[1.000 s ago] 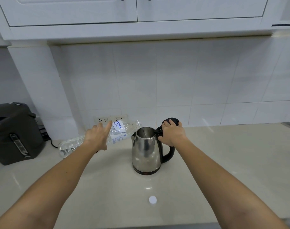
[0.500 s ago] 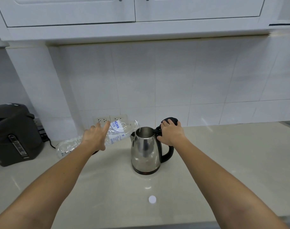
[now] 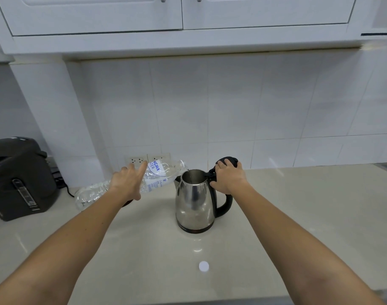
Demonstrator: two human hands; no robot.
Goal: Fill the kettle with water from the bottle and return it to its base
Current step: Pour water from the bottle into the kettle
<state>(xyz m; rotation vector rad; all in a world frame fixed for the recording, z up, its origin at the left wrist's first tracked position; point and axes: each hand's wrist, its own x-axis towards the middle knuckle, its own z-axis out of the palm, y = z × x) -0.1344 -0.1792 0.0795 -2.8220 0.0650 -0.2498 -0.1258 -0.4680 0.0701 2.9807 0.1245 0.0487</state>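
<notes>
A steel kettle (image 3: pixel 194 201) with a black handle stands on the beige counter, its lid flipped open. My right hand (image 3: pixel 228 177) grips the top of the handle and holds the lid back. My left hand (image 3: pixel 128 180) holds a clear plastic water bottle (image 3: pixel 159 175) with a blue label, tipped almost level, its mouth over the kettle's rim. A thin stream of water runs from the mouth into the kettle. A dark edge of what may be the kettle's base (image 3: pixel 127 203) shows under my left wrist, mostly hidden.
A dark electric water boiler (image 3: pixel 18 179) with a cord stands at the far left. Two wall sockets (image 3: pixel 136 160) sit behind the bottle. A white bottle cap (image 3: pixel 203 266) lies on the counter (image 3: pixel 298 205) in front of the kettle. Cupboards hang overhead.
Both hands, the bottle and the kettle keep the same pose. The view has shifted slightly, and the water stream shows at the bottle's mouth again.
</notes>
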